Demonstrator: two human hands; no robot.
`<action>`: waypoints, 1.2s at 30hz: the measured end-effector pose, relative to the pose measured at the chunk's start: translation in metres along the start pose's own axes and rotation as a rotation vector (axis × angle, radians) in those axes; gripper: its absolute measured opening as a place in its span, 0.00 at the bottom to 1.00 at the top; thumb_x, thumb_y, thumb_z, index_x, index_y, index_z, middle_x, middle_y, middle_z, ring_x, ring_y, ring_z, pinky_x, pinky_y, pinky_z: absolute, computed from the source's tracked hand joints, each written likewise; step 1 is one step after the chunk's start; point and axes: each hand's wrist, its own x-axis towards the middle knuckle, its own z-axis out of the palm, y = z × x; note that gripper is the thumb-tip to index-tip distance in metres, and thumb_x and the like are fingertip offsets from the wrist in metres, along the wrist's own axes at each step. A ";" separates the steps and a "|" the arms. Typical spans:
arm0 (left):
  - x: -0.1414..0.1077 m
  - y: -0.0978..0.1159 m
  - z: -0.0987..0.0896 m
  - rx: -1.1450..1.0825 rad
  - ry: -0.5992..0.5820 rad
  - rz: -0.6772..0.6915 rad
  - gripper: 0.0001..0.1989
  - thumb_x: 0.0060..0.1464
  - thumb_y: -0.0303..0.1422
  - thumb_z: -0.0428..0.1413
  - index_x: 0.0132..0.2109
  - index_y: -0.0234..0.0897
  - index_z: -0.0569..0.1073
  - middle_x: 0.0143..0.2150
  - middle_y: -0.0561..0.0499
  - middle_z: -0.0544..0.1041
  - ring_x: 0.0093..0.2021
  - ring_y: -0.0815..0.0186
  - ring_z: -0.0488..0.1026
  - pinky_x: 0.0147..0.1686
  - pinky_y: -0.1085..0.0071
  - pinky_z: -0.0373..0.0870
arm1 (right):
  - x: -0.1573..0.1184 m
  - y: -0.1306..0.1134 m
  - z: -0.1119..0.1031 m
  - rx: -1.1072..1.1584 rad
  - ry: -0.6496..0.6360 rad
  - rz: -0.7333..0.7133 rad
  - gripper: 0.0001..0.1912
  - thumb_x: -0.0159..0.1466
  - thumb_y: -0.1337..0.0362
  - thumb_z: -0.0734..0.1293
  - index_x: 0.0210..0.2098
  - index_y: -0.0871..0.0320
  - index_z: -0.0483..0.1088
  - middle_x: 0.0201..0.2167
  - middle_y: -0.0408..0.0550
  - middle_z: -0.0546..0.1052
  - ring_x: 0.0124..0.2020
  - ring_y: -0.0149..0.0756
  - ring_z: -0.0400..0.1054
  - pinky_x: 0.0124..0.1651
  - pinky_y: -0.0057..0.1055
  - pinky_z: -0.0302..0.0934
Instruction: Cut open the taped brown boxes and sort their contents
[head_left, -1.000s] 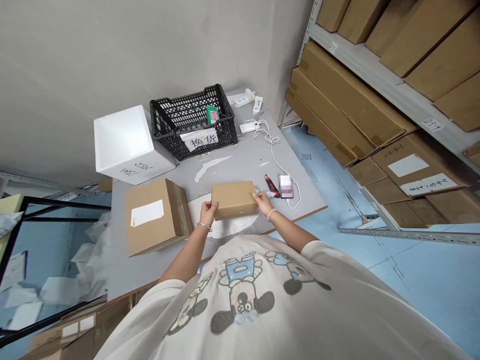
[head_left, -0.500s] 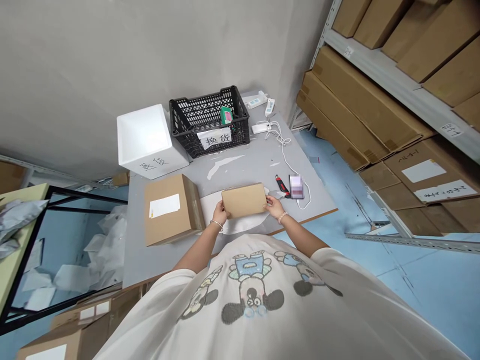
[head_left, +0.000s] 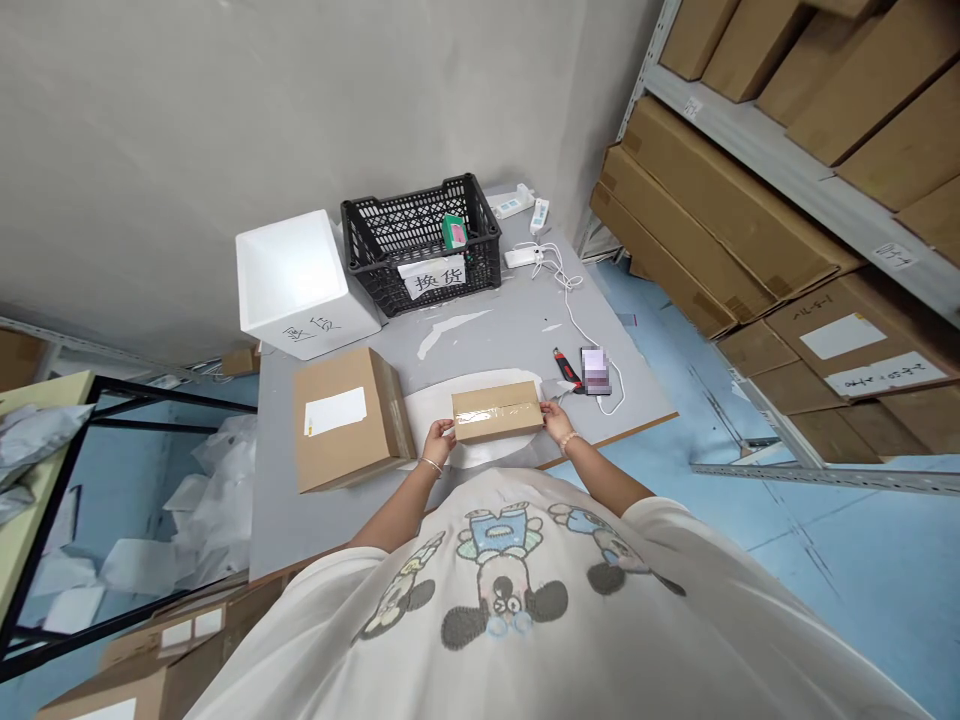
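Small cardboard box [head_left: 497,412], clear tape band running lengthwise across its top, lies flat on a white sheet [head_left: 480,456] on the grey table top [head_left: 480,340], held between both hands. Left hand [head_left: 439,440] at the box's left end, near corner, fingers curled against the cardboard. Right hand [head_left: 555,420] at the right end, fingers pressed on the end and near the top edge. Neither hand spread wide; box gripped from both ends, sitting between the palms. Chain bracelet [head_left: 430,464] on left wrist, beaded bracelet [head_left: 568,440] on right.

Just left of the box, a larger carton [head_left: 345,430] with a white label [head_left: 335,411]. Just past the right hand, a red-and-black box cutter [head_left: 566,368] beside a blurred phone [head_left: 595,372], white cable [head_left: 579,330] looping far to a white charger [head_left: 521,257]. Far side: black plastic crate [head_left: 360,215] with a paper sign [head_left: 431,277] on its wall and a small green-and-pink item [head_left: 454,232] inside. White foam box [head_left: 289,275] at the far left corner. Cartons on metal shelving [head_left: 720,215] to the right.
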 end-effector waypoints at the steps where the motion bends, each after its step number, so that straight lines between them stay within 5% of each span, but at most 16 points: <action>1: 0.000 -0.002 -0.003 -0.012 -0.008 -0.040 0.19 0.35 0.23 0.55 0.40 0.39 0.69 0.49 0.46 0.75 0.39 0.66 0.75 0.32 0.73 0.67 | -0.001 -0.002 0.000 -0.011 0.010 0.036 0.14 0.56 0.64 0.57 0.39 0.57 0.69 0.34 0.47 0.78 0.34 0.36 0.73 0.42 0.36 0.68; 4: 0.002 -0.007 -0.009 -0.003 0.023 -0.186 0.17 0.40 0.24 0.56 0.40 0.41 0.70 0.48 0.48 0.76 0.40 0.67 0.75 0.35 0.74 0.67 | -0.005 -0.016 -0.001 -0.097 0.095 0.066 0.18 0.61 0.61 0.57 0.46 0.60 0.70 0.43 0.53 0.78 0.45 0.40 0.72 0.51 0.39 0.64; 8: 0.007 -0.014 -0.008 0.058 0.056 -0.365 0.07 0.49 0.33 0.56 0.37 0.39 0.69 0.41 0.47 0.76 0.35 0.66 0.75 0.32 0.72 0.67 | -0.021 -0.046 0.006 -0.441 0.185 -0.179 0.26 0.65 0.59 0.58 0.59 0.66 0.64 0.59 0.65 0.67 0.60 0.47 0.61 0.62 0.43 0.53; 11: 0.010 -0.016 -0.001 0.064 0.022 -0.428 0.08 0.53 0.39 0.54 0.34 0.39 0.68 0.34 0.47 0.74 0.29 0.65 0.72 0.28 0.70 0.67 | -0.039 -0.068 0.022 -0.767 0.067 -0.415 0.28 0.65 0.61 0.60 0.64 0.63 0.60 0.65 0.62 0.59 0.66 0.49 0.51 0.66 0.46 0.45; 15: 0.012 -0.014 0.011 0.045 -0.043 -0.440 0.10 0.53 0.41 0.53 0.33 0.39 0.67 0.29 0.49 0.71 0.27 0.65 0.72 0.27 0.69 0.69 | -0.055 -0.075 0.041 -0.941 -0.104 -0.510 0.29 0.66 0.60 0.62 0.66 0.56 0.59 0.69 0.57 0.55 0.69 0.52 0.43 0.68 0.51 0.37; 22: 0.013 -0.002 0.022 0.068 -0.102 -0.417 0.17 0.51 0.50 0.52 0.34 0.40 0.68 0.26 0.51 0.68 0.22 0.68 0.68 0.23 0.72 0.66 | -0.053 -0.065 0.036 -0.707 -0.081 -0.454 0.33 0.64 0.49 0.64 0.64 0.57 0.62 0.70 0.57 0.53 0.71 0.54 0.36 0.69 0.53 0.24; 25: 0.010 0.010 0.025 0.093 -0.108 -0.320 0.22 0.50 0.55 0.53 0.38 0.40 0.70 0.28 0.52 0.71 0.27 0.67 0.72 0.29 0.71 0.69 | -0.048 -0.066 0.028 -0.629 -0.036 -0.397 0.35 0.64 0.45 0.63 0.64 0.59 0.61 0.70 0.59 0.52 0.72 0.56 0.33 0.69 0.56 0.24; 30: 0.000 0.045 0.037 -0.016 -0.153 -0.048 0.23 0.51 0.51 0.59 0.44 0.41 0.65 0.44 0.46 0.75 0.43 0.62 0.75 0.40 0.63 0.74 | -0.038 -0.066 0.020 -0.442 -0.001 -0.266 0.35 0.66 0.42 0.59 0.61 0.62 0.61 0.68 0.64 0.55 0.70 0.53 0.43 0.69 0.54 0.32; 36: -0.011 0.074 0.049 0.162 0.012 0.133 0.32 0.45 0.46 0.67 0.49 0.41 0.58 0.50 0.43 0.72 0.46 0.61 0.75 0.43 0.61 0.74 | -0.030 -0.063 0.019 -0.138 -0.125 -0.194 0.36 0.67 0.39 0.49 0.59 0.58 0.66 0.61 0.56 0.68 0.65 0.43 0.58 0.67 0.42 0.47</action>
